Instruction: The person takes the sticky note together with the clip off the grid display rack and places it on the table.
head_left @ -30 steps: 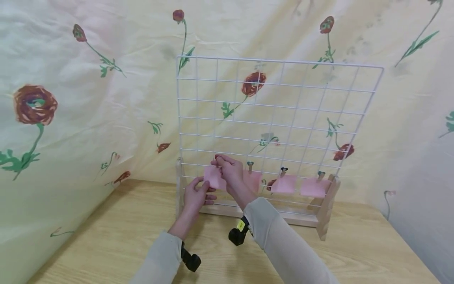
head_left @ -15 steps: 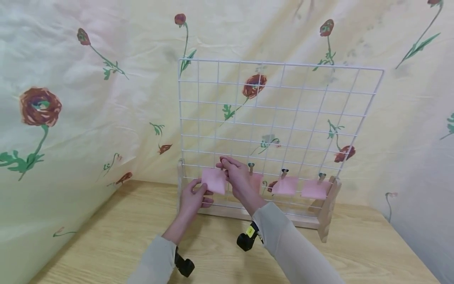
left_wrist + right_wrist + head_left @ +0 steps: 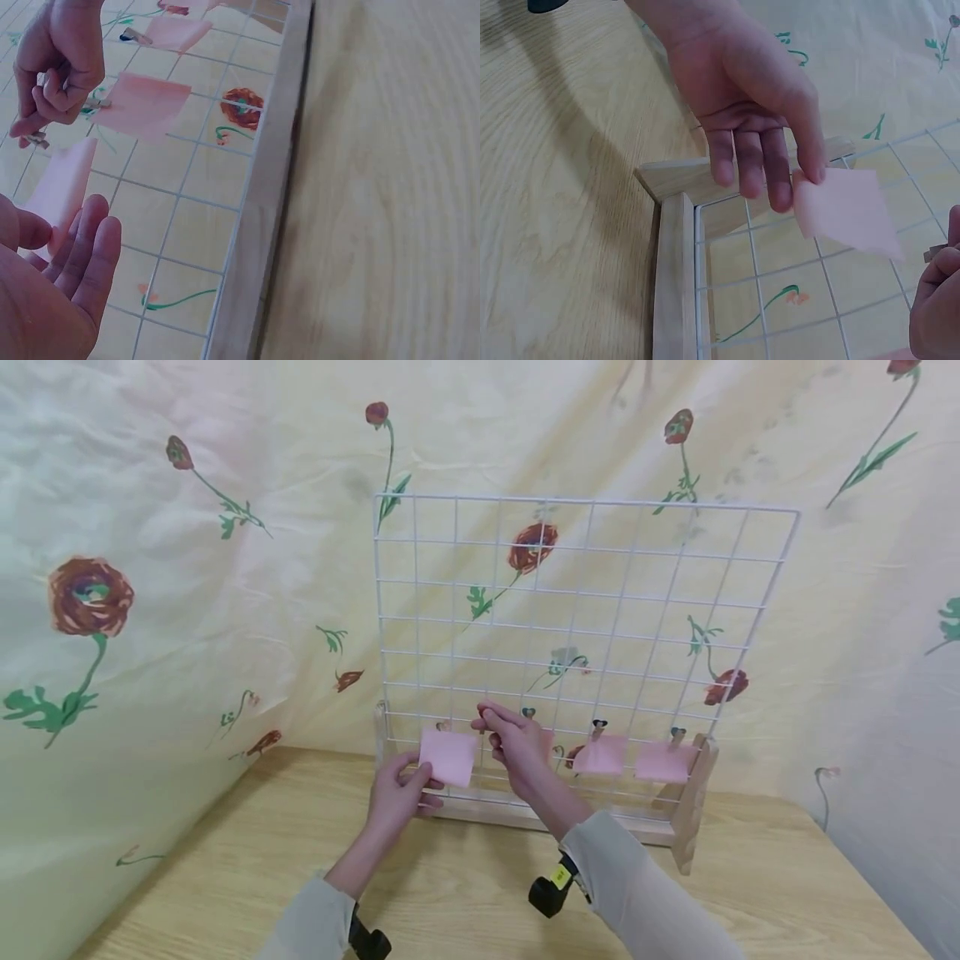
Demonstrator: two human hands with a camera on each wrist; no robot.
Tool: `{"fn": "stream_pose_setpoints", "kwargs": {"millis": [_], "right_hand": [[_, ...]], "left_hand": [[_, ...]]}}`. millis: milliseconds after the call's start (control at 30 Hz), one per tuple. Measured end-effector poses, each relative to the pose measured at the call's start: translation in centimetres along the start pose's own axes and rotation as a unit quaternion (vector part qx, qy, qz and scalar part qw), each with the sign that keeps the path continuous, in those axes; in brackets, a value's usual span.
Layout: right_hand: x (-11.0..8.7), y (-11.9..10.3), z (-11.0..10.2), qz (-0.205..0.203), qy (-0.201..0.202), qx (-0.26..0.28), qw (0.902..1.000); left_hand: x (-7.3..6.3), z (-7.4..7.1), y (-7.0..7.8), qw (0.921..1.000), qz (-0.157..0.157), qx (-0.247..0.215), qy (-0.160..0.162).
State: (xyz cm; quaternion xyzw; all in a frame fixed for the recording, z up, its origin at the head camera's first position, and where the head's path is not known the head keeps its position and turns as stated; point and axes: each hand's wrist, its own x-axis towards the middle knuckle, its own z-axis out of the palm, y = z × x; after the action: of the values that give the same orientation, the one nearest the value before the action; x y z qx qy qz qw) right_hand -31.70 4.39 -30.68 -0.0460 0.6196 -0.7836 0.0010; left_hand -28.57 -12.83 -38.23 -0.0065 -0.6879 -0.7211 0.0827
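Note:
My left hand (image 3: 396, 793) pinches a pink square note (image 3: 447, 758) by its lower left edge, thumb in front. The note is in front of the lower left part of a white wire grid (image 3: 585, 588). To its right, my right hand (image 3: 517, 750) pinches a small clip (image 3: 36, 140) between thumb and fingertips, apart from the note. A red spot shows at those fingertips in the head view. Just above the note's top edge is a small brownish thing (image 3: 442, 725), too small to name surely. The right wrist view shows the note (image 3: 847, 210) under the left thumb.
Several clips hold pink notes on the grid's lower rows, including a middle note (image 3: 602, 755) and a right note (image 3: 663, 762). The grid stands in a wooden base (image 3: 690, 810) on a wooden table (image 3: 457, 877). Flowered cloth (image 3: 300, 560) hangs behind and leftward.
My right hand has drawn away from the note to the right and slightly down with the clip. My left hand has shifted a little left and down with the note.

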Motion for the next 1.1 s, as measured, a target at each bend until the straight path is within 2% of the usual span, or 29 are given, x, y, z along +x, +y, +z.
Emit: {"fn": "stream_pose_setpoints", "kwargs": {"millis": [233, 633, 867, 1100], "right_hand": [[-1.4, 0.0, -2.7, 0.009, -0.013, -0.021, 0.9997], [-3.5, 1.2, -6.7, 0.034, 0.004, -0.034, 0.9988], [-4.8, 1.9, -9.1, 0.033, -0.008, -0.107, 0.9937], [-6.2, 2.8, -11.9, 0.045, 0.011, -0.156, 0.9867]], "left_hand": [[-1.5, -0.2, -0.1, 0.9998, 0.007, 0.016, -0.010], [-3.5, -0.8, -0.6, 0.9992, -0.002, 0.036, -0.015], [-4.2, -1.7, -1.2, 0.9978, -0.025, 0.061, -0.010], [-5.0, -2.6, -1.7, 0.9964, -0.038, 0.074, -0.014]]}}
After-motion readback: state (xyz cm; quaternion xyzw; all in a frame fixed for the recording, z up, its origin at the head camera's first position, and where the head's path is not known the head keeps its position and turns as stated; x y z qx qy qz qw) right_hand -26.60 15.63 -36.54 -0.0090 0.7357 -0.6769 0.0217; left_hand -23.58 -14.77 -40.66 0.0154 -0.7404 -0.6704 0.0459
